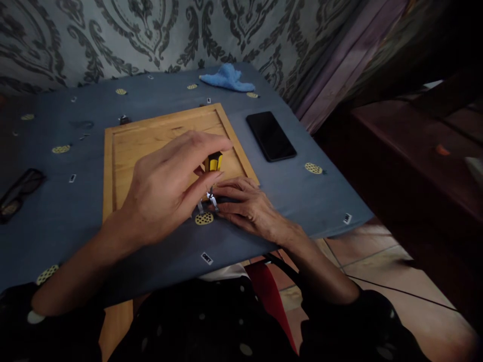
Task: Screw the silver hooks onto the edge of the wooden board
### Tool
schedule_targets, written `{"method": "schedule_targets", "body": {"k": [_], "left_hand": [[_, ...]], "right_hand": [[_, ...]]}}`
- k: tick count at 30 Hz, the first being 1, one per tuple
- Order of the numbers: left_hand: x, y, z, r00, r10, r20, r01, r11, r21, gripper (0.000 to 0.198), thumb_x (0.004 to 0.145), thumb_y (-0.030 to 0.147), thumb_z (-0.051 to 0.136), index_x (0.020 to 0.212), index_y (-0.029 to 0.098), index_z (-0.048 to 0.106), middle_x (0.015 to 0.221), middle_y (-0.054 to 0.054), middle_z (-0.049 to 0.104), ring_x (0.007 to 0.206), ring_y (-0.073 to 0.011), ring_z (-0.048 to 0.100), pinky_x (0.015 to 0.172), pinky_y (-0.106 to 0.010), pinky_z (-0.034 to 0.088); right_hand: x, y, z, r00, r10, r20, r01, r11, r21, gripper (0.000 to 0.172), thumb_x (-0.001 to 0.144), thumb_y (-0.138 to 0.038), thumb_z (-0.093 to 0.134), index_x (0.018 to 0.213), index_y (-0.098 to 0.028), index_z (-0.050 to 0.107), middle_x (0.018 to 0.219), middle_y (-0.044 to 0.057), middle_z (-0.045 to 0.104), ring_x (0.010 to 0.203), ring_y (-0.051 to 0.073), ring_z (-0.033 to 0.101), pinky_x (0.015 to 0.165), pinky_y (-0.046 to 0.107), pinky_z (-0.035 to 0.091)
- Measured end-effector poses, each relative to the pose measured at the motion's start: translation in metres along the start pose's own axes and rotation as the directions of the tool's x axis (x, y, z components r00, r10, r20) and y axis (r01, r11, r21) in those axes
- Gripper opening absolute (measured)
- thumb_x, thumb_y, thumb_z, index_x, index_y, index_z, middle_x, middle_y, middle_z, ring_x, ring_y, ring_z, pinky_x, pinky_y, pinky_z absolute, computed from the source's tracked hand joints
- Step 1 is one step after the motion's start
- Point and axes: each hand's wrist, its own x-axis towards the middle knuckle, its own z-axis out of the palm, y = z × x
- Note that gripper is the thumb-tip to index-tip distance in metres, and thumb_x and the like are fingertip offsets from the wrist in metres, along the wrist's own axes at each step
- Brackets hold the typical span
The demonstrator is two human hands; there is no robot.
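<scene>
My left hand [166,183] is closed around the yellow and black handle of a screwdriver [215,162], which stands upright with its shaft pointing down. Beneath it is a shiny metal hinge [212,199] at the near edge of a wooden cabinet door [162,123], which lies flat. My right hand [251,208] grips at the hinge from the right, its fingertips pressed against the metal and the door's near edge. My left hand and wrist cover part of the door, and the screwdriver's tip is hard to make out.
A black phone [270,136] lies right of the door on the blue-grey tablecloth [332,201]. At the back is a crumpled blue cloth [227,78]. Dark-framed glasses [22,191] rest at the left. A small dark piece [124,119] sits by the door's far left corner.
</scene>
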Motion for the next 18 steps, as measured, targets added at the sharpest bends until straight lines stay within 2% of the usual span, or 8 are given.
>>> {"method": "schedule_targets", "body": {"k": [7, 9, 13, 15, 18], "left_hand": [[-0.0011, -0.0018, 0.0026, 1.0, -0.026, -0.008, 0.026, 0.998, 0.056, 0.022, 0.095, 0.019, 0.068, 0.116, 0.02, 0.068, 0.098, -0.003, 0.069, 0.082, -0.0146, 0.069, 0.073, -0.025, 0.059], [-0.0012, -0.0022, 0.0016, 1.0, -0.015, -0.013, 0.015, 0.999, 0.046, 0.025, 0.095, 0.016, 0.067, 0.119, 0.021, 0.067, 0.099, -0.002, 0.071, 0.084, -0.0145, 0.07, 0.076, -0.025, 0.059], [-0.0001, -0.0022, -0.001, 1.0, -0.001, -0.007, 0.001, 1.0, -0.001, 0.031, 0.094, 0.011, 0.066, 0.123, 0.021, 0.063, 0.115, -0.001, 0.074, 0.104, -0.0157, 0.072, 0.093, -0.025, 0.059], [0.0004, -0.0015, -0.0011, 1.0, -0.016, 0.014, 0.016, 1.0, -0.024, 0.03, 0.094, 0.009, 0.065, 0.122, 0.019, 0.063, 0.116, -0.001, 0.075, 0.105, -0.0152, 0.073, 0.092, -0.023, 0.059], [0.0, -0.0002, 0.0005, 0.999, -0.03, 0.032, 0.031, 0.999, -0.014, 0.024, 0.096, 0.013, 0.063, 0.119, 0.019, 0.065, 0.107, -0.002, 0.074, 0.094, -0.0148, 0.073, 0.086, -0.024, 0.06]], "right_hand": [[0.0001, -0.0013, -0.0013, 0.999, 0.02, 0.029, -0.021, 1.0, 0.011, 0.023, 0.104, -0.032, 0.058, 0.117, -0.026, 0.076, 0.136, 0.005, 0.071, 0.128, 0.026, 0.056, 0.104, 0.048, 0.049], [-0.0001, -0.0011, -0.0008, 1.0, 0.02, 0.024, -0.02, 1.0, 0.014, 0.023, 0.104, -0.032, 0.058, 0.116, -0.025, 0.076, 0.135, 0.006, 0.071, 0.127, 0.026, 0.057, 0.104, 0.048, 0.048], [0.0, -0.0011, -0.0009, 0.999, 0.016, 0.028, -0.016, 1.0, 0.009, 0.022, 0.104, -0.032, 0.059, 0.115, -0.025, 0.077, 0.132, 0.007, 0.072, 0.126, 0.026, 0.057, 0.104, 0.049, 0.048], [0.0002, -0.0016, -0.0017, 0.999, 0.019, 0.033, -0.019, 1.0, 0.005, 0.022, 0.103, -0.032, 0.059, 0.115, -0.025, 0.077, 0.132, 0.007, 0.072, 0.126, 0.026, 0.057, 0.104, 0.048, 0.048], [0.0003, -0.0021, -0.0024, 0.999, 0.026, 0.036, -0.027, 1.0, 0.008, 0.022, 0.103, -0.032, 0.059, 0.115, -0.025, 0.077, 0.134, 0.007, 0.071, 0.126, 0.026, 0.057, 0.103, 0.049, 0.049]]}}
